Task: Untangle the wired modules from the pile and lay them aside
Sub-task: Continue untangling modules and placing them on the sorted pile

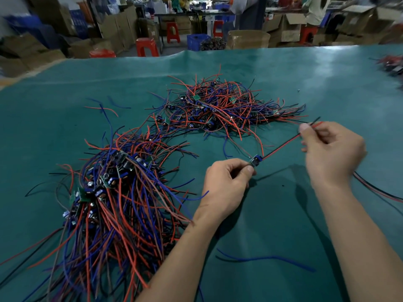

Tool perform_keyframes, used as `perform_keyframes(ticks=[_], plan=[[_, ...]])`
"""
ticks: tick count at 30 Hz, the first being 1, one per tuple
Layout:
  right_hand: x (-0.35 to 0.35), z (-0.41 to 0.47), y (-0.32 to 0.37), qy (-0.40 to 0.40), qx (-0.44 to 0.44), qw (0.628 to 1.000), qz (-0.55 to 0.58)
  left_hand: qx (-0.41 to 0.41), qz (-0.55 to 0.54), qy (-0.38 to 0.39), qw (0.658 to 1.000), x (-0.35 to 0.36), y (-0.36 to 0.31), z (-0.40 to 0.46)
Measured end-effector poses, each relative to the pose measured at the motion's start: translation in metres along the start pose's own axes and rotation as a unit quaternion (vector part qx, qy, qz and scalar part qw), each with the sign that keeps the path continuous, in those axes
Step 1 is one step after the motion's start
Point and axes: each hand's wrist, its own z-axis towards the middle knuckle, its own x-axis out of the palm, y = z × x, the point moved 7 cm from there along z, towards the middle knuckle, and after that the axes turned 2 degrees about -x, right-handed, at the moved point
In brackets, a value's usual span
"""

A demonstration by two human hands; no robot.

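Module with red and black wires hangs stretched between both hands above the green table. Left hand pinches the module between curled thumb and fingers; right hand pinches the wire ends the same way. Behind sits the tangled pile, and a neater bunch lies to the left

dim overhead light glares on the green mat; edges blurred, warped.
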Motion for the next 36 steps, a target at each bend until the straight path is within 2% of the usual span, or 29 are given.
perform_keyframes(ticks=[3,5,6,8,10,11,13,16,18,20,23,25,28,31,33,35,36], plan=[[-0.029,0.007,-0.016,-0.123,0.058,0.991,-0.005,-0.002,-0.013,-0.030,0.999,-0.004,0.001,0.000],[-0.036,0.006,-0.024,-0.153,0.104,0.982,-0.029,-0.006,-0.023,-0.072,0.997,-0.010,0.003,0.001],[-0.028,0.004,-0.025,-0.118,0.125,0.985,-0.031,-0.006,-0.023,-0.090,0.996,-0.012,0.003,0.002],[0.009,-0.011,-0.019,0.063,0.148,0.987,-0.027,-0.005,-0.034,-0.116,0.993,-0.016,0.005,0.002],[0.051,-0.042,-0.004,0.277,0.144,0.950,-0.004,-0.003,-0.057,-0.119,0.991,-0.017,0.005,0.003],[0.065,-0.057,0.005,0.346,0.135,0.928,0.021,-0.001,-0.066,-0.108,0.992,-0.016,0.005,0.003],[0.078,-0.073,0.019,0.391,0.110,0.910,0.078,0.012,-0.055,-0.077,0.995,-0.012,0.002,0.003],[0.076,-0.074,0.028,0.368,0.073,0.917,0.133,0.018,-0.005,-0.055,0.998,-0.007,0.002,0.002],[0.071,-0.069,0.032,0.351,0.022,0.931,0.097,0.013,0.000,-0.047,0.999,-0.006,0.002,0.003],[0.060,-0.054,0.038,0.290,-0.018,0.954,0.068,0.015,0.000,-0.037,0.999,-0.004,0.001,0.002],[0.035,-0.030,0.050,0.171,-0.004,0.976,0.133,0.027,0.021,-0.027,0.999,-0.001,-0.003,-0.001],[0.020,-0.019,0.069,0.127,-0.005,0.977,0.173,0.040,0.032,-0.027,0.998,-0.001,-0.006,-0.002],[0.019,-0.008,0.119,0.126,-0.035,0.969,0.211,0.042,0.056,-0.045,0.997,-0.003,-0.006,-0.001],[0.049,-0.007,0.182,0.207,-0.096,0.952,0.203,0.025,0.074,-0.056,0.995,-0.006,-0.004,-0.002],[0.090,-0.023,0.217,0.336,-0.148,0.922,0.121,0.024,0.079,-0.062,0.995,-0.007,-0.005,-0.001],[0.136,-0.051,0.228,0.511,-0.159,0.845,-0.010,0.015,0.087,-0.072,0.993,-0.009,-0.005,-0.001],[0.154,-0.062,0.222,0.573,-0.156,0.801,-0.081,0.012,0.085,-0.077,0.993,-0.009,-0.004,-0.001]])
